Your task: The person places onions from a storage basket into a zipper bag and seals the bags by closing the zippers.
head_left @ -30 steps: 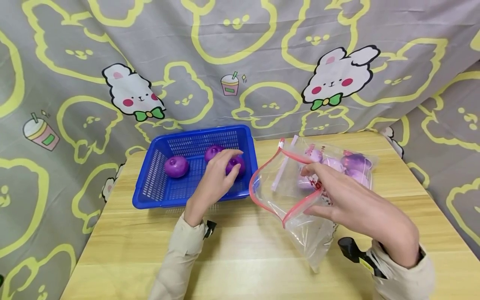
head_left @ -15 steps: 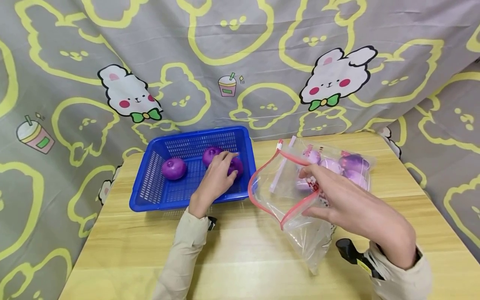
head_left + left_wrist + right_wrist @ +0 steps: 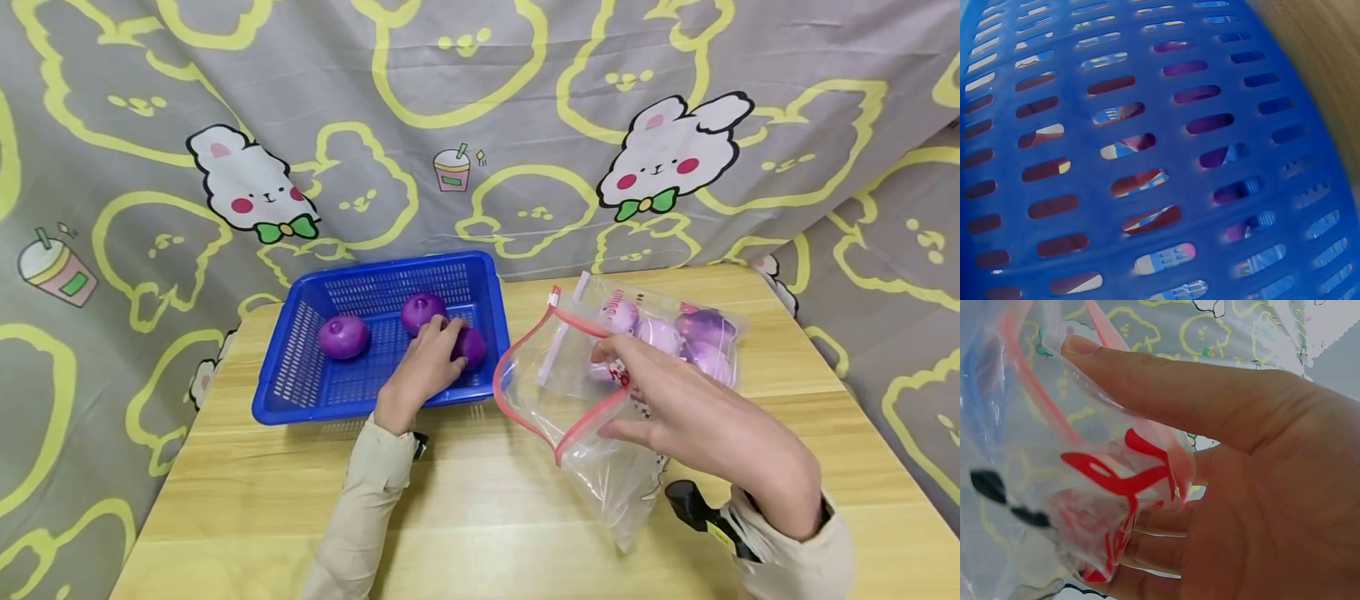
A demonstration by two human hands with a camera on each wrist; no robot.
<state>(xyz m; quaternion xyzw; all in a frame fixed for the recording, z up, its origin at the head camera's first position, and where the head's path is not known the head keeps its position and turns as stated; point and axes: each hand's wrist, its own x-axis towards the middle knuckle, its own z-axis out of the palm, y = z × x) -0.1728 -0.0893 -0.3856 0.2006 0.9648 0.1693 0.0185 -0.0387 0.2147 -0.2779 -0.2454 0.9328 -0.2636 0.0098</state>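
Note:
My left hand reaches into a blue plastic basket, fingers and thumb curled round a purple onion at its right end. Two more onions lie in the basket, one at the left and another just behind my fingers. In the left wrist view the slotted basket wall hides most of the hand. My right hand holds a clear zip bag by its red-edged mouth, which gapes toward the basket. Red print on the bag shows beside my thumb in the right wrist view.
Behind the held bag, a second clear zip bag with several purple onions lies on the wooden table. A grey curtain with yellow cartoon outlines hangs along the table's back edge.
My left hand has settled lower, and its fingers have closed round the right-hand onion. The right hand still holds the bag's mouth wide, and the whole view has shifted slightly.

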